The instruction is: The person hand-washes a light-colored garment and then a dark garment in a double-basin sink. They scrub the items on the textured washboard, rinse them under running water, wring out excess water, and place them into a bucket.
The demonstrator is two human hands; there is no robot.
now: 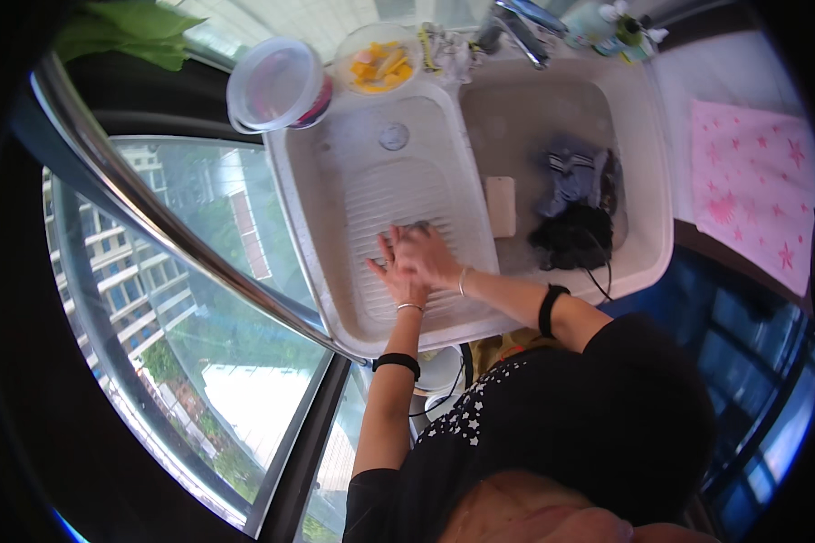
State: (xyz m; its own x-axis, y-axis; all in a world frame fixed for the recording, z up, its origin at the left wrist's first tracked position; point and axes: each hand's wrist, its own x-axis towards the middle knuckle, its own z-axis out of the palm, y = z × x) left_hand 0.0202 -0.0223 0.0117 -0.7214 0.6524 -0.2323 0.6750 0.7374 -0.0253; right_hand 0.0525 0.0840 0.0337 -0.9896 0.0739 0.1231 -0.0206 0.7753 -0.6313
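Note:
Over the ribbed washboard floor [358, 195] of the left sink basin, my hands meet, one partly over the other. My left hand [395, 275] has its fingers apart, low against the ribs. Crossing above it, my right hand [428, 257] is bent and closed, its fingers smeared by motion. A small dark piece [415, 224], perhaps cloth, shows at the right fingertips; most of it is hidden. In the right basin, a black cloth [572, 237] and blue-grey striped clothing [570, 176] lie in cloudy water [507, 118].
A pale rectangular bar [501, 206] sits beside the basin divider. Along the back stand a lidded tub [276, 86], a bowl of yellow pieces [380, 60], a crumpled cloth [451, 54], a faucet [521, 36] and bottles [598, 27]. A pink cloth [752, 181] lies right; a metal rail [154, 217] runs left.

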